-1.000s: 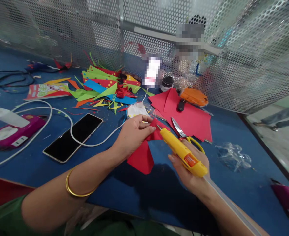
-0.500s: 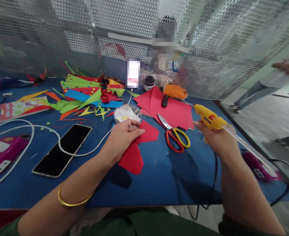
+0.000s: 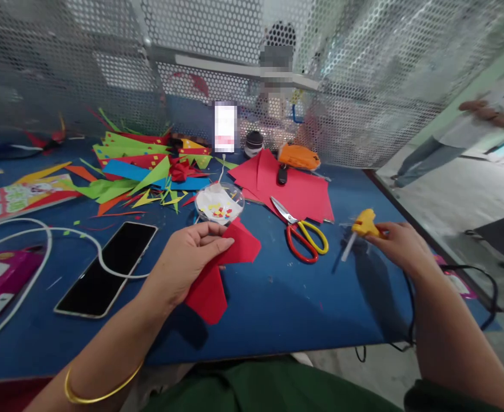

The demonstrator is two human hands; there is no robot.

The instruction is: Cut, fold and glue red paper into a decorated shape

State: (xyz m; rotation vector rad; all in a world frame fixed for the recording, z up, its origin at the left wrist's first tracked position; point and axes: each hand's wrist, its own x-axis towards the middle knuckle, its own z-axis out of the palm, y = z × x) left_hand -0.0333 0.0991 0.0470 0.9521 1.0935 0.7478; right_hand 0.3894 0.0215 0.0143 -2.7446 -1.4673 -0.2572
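My left hand pinches a cut and folded piece of red paper between thumb and fingers, above the blue table. At the right, my right hand grips a yellow glue gun low over the table. A clear glue stick sticks out of the gun toward the left and down. Between my hands lie scissors with one red and one yellow handle, blades slightly apart. Just behind my left hand is a round clear dish holding white paper and small coloured bits.
Red sheets lie behind the scissors, with an orange pouch on them. Coloured paper strips pile up at the back left. A black phone and white cable lie left. A person stands at the far right.
My right hand has lowered the glue gun toward the table and turned it, so the glue stick now points left. My left hand, still holding the red paper, has shifted slightly left and down.
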